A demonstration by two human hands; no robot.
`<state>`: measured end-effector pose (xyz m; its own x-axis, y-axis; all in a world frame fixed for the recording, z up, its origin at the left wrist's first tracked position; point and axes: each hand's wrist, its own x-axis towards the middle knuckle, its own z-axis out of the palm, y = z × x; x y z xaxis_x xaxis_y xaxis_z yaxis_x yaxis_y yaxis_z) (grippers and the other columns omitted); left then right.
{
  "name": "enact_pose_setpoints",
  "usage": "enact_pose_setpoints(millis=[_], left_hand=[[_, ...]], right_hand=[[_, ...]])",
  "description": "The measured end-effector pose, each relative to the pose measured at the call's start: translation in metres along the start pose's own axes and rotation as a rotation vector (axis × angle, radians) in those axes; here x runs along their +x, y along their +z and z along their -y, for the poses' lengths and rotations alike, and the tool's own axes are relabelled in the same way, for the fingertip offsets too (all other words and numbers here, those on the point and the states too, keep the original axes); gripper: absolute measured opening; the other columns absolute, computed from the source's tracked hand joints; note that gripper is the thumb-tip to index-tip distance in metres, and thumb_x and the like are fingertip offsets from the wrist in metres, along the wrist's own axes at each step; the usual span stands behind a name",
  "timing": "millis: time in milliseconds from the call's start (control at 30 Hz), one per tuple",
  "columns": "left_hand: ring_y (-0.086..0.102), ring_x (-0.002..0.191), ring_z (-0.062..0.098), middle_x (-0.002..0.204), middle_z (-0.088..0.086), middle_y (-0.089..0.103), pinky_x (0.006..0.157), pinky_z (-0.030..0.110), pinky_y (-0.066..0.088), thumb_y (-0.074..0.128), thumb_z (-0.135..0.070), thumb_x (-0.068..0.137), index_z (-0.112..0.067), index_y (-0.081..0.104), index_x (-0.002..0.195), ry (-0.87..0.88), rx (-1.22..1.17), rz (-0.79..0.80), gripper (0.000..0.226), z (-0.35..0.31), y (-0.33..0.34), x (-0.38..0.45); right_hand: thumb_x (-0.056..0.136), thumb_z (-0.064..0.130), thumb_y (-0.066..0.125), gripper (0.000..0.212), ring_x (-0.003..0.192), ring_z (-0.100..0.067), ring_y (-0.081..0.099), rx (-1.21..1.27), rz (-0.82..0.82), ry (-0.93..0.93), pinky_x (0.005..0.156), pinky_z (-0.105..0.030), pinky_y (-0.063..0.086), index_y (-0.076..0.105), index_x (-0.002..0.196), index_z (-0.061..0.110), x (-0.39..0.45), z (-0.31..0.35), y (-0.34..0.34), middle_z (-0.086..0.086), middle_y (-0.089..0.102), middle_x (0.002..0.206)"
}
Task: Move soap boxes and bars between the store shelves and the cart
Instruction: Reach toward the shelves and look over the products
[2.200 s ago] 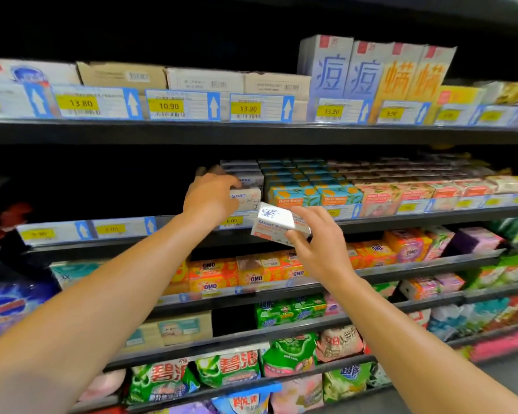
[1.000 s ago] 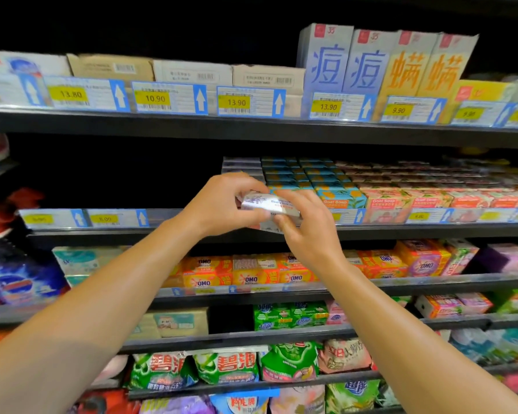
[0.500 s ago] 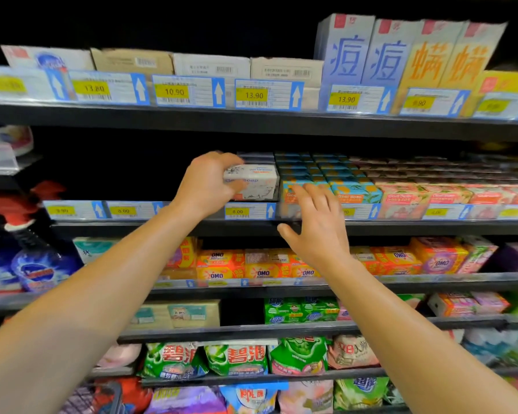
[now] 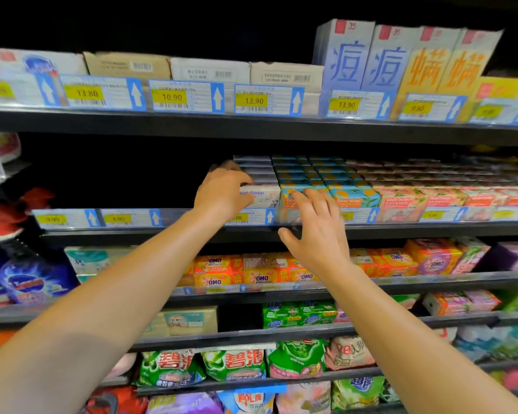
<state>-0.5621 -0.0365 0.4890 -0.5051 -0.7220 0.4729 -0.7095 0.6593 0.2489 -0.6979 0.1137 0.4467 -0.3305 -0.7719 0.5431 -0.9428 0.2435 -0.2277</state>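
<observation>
Store aisle, dark metal shelves (image 4: 251, 127) with clear plastic price strips. White cardboard soap box (image 4: 263, 196), rectangular, blue "Goat Soap" print, sits at front of its row on second shelf, centre frame, just beside teal-orange boxes (image 4: 353, 198). Left hand (image 4: 222, 195) curled over box's left end, gripping it. Right hand (image 4: 314, 231) spread, fingers straight, holding nothing, before teal boxes. Glossy orange OMO packs (image 4: 219, 270) on shelf below.

Seemingly open shelf gap (image 4: 117, 174) left of soap boxes (image 4: 260, 174)

left grip (image 4: 222, 196) curled, right grip (image 4: 317, 231) spread open.
</observation>
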Motion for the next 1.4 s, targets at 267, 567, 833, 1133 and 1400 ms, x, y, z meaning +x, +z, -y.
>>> enact_pose_setpoints(millis=[267,567,833,1133,1400], left_hand=[[0.056,0.106,0.020,0.119,-0.001,0.062,0.085,0.035,0.054,0.068,-0.036,0.089,-0.029,0.067,0.120,0.015,-0.013,-0.008,0.032,0.003,0.003,-0.001],[0.047,0.118,0.028,0.131,0.001,0.053,0.096,0.042,0.046,0.062,-0.042,0.088,-0.031,0.060,0.128,0.043,-0.061,0.085,0.042,0.008,-0.004,-0.011],[0.046,0.126,0.030,0.132,0.008,0.060,0.111,0.044,0.035,0.058,-0.037,0.085,-0.014,0.064,0.129,0.184,-0.175,-0.044,0.050,0.028,-0.024,-0.135],[0.057,0.114,0.037,0.122,0.011,0.066,0.104,0.045,0.040,0.057,-0.042,0.081,-0.012,0.068,0.122,0.010,-0.098,0.185,0.052,0.089,-0.023,-0.346],[0.062,0.101,0.036,0.113,0.013,0.068,0.094,0.037,0.045,0.053,-0.045,0.078,-0.009,0.071,0.115,-0.189,-0.063,0.274,0.055,0.157,-0.059,-0.521]], right_hand=[[0.087,0.045,0.066,0.070,0.142,-0.029,0.024,-0.034,-0.016,0.038,0.118,-0.049,0.025,0.042,0.147,0.016,-0.001,0.007,0.004,-0.006,0.041,0.151],[0.087,0.044,0.065,0.069,0.144,-0.027,0.028,-0.018,-0.067,0.063,0.120,-0.043,0.023,0.042,0.147,0.017,-0.020,0.029,0.007,-0.004,0.038,0.154],[0.087,0.041,0.067,0.072,0.144,-0.027,0.027,0.007,0.020,0.033,0.120,-0.043,0.024,0.039,0.149,0.018,-0.102,0.065,0.004,-0.005,0.038,0.154],[0.078,0.042,0.070,0.072,0.134,-0.035,0.044,0.117,0.287,-0.037,0.115,-0.048,0.033,0.053,0.140,0.011,-0.278,0.130,0.030,-0.013,0.052,0.143],[0.082,0.045,0.066,0.074,0.140,-0.034,0.035,0.217,0.586,-0.144,0.117,-0.048,0.028,0.046,0.146,0.014,-0.369,0.228,0.056,-0.008,0.044,0.151]])
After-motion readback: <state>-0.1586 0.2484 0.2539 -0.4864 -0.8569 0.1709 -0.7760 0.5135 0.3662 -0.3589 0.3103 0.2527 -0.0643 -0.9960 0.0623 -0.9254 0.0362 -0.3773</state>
